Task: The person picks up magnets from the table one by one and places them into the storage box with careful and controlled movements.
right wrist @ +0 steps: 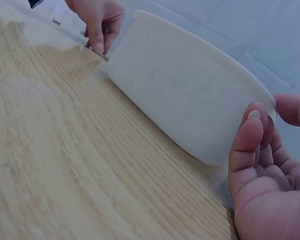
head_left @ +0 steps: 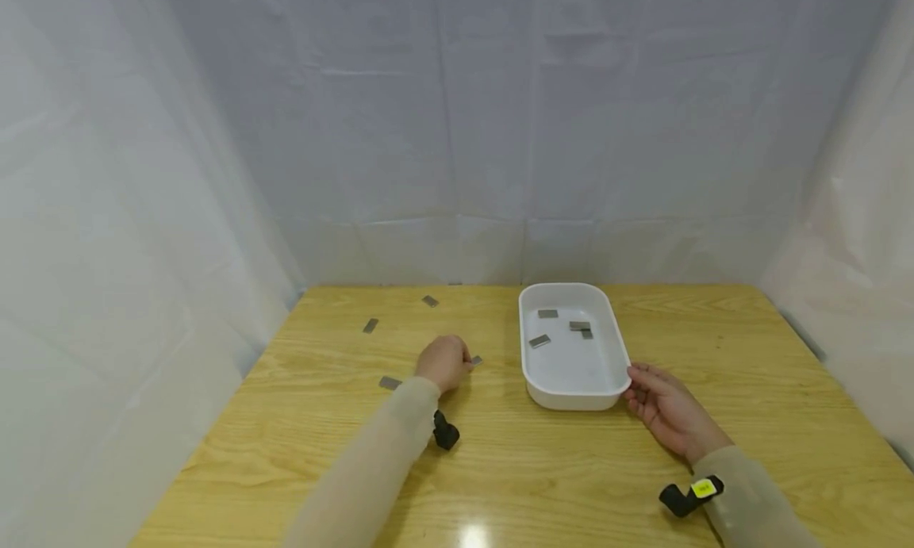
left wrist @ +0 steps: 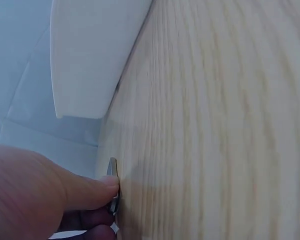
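My left hand [head_left: 444,363] is low over the table, left of a white plastic tub [head_left: 571,403]. Its thumb and fingers pinch a small flat grey metal piece [left wrist: 112,166], which stands nearly edge-on in the left wrist view, close to the wood. With thumb and fingertips, my right hand [head_left: 671,411] grips the tub's rim at its near right corner. Several like metal pieces [head_left: 539,341] lie on the floor of the tub, two of them overlapping. In the right wrist view the tub's outer wall [right wrist: 180,90] stands between both hands.
Three more grey pieces lie on the wooden table [head_left: 557,477]: one at the back [head_left: 430,300], one farther left [head_left: 370,326], and one beside the left wrist [head_left: 389,383]. White sheeting [head_left: 485,136] hangs behind the table and along both sides. Each wrist wears a black camera mount [head_left: 446,431].
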Tool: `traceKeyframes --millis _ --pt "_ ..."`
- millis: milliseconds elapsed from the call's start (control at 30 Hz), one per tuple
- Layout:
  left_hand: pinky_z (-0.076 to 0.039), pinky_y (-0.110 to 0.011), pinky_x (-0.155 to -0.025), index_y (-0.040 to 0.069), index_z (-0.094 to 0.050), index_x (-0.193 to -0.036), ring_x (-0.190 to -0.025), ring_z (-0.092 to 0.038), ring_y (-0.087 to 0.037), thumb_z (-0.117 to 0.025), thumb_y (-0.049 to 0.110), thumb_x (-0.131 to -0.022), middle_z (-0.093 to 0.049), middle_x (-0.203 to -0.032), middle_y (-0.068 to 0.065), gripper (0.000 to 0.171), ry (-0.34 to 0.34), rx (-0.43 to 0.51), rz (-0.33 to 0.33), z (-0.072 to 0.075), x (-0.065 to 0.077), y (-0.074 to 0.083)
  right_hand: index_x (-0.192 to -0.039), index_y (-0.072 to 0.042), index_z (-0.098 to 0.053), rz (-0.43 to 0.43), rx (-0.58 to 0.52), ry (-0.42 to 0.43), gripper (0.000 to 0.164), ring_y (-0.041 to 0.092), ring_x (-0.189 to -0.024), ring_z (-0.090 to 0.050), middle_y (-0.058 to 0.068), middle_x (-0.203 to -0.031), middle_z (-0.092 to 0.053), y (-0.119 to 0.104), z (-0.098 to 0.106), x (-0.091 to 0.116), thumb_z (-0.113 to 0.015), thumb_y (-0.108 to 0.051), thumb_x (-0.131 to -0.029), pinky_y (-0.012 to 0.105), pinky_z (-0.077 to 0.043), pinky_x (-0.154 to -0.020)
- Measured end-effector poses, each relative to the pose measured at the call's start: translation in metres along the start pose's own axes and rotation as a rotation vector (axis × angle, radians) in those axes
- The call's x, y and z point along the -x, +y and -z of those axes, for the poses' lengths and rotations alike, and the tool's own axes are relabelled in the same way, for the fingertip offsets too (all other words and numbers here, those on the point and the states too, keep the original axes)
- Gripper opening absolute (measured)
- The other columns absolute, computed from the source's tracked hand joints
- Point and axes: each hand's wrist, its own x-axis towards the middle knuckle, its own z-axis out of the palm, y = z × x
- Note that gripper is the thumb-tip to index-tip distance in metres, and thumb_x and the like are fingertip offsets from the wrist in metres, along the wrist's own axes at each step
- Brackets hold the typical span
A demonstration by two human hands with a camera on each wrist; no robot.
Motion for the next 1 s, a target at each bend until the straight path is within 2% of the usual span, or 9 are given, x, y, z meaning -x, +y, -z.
traceKeyframes --millis 267,567,800,1000 --pt "-0.050 -0.033 -0.065 0.015 -0.070 -0.080 -0.070 -0.058 -0.014 -0.074 0.019 -0.086 -0.065 -0.081 0.002 0.008 0.006 0.007 0.008 -0.003 0.011 0.011 -0.113 -0.007 -0.050 0.010 0.018 -0.008 0.019 0.010 -0.083 -0.055 0.001 -0.096 -0.056 0.000 0.000 0.000 -0.052 -0.021 -0.101 0.021 -0.049 -0.073" --pt "-0.051 -0.034 -0.063 0.013 -0.071 -0.080 -0.070 -0.061 -0.016 -0.075 0.022 -0.085 -0.066 -0.081 0.001 0.010 0.034 0.000 0.032 -0.005 0.021 0.019 -0.114 -0.007 -0.050 0.003 0.008 0.000 0.020 0.010 -0.082 -0.055 0.001 -0.096 -0.057 0.001 0.002 -0.001 -0.052 -0.022 -0.101 0.021 -0.049 -0.072" --pt "-0.052 -0.034 -0.060 0.013 -0.073 -0.086 -0.067 -0.062 -0.015 -0.073 0.022 -0.086 -0.068 -0.083 -0.001 0.009 0.052 -0.006 0.047 -0.007 0.027 0.023 -0.117 -0.006 -0.047 -0.021 -0.019 0.004 0.022 0.009 -0.083 -0.055 0.001 -0.097 -0.056 -0.002 0.001 0.000 -0.053 -0.020 -0.100 0.020 -0.049 -0.072" --pt "-0.052 -0.034 -0.060 0.013 -0.074 -0.086 -0.067 -0.062 -0.015 -0.074 0.022 -0.086 -0.068 -0.083 -0.001 0.009 0.070 -0.015 0.036 -0.006 0.028 0.023 -0.116 -0.006 -0.052 -0.017 -0.069 -0.027 0.017 0.009 -0.086 -0.055 0.001 -0.101 -0.057 -0.006 0.001 0.003 -0.051 -0.016 -0.101 0.021 -0.049 -0.075"
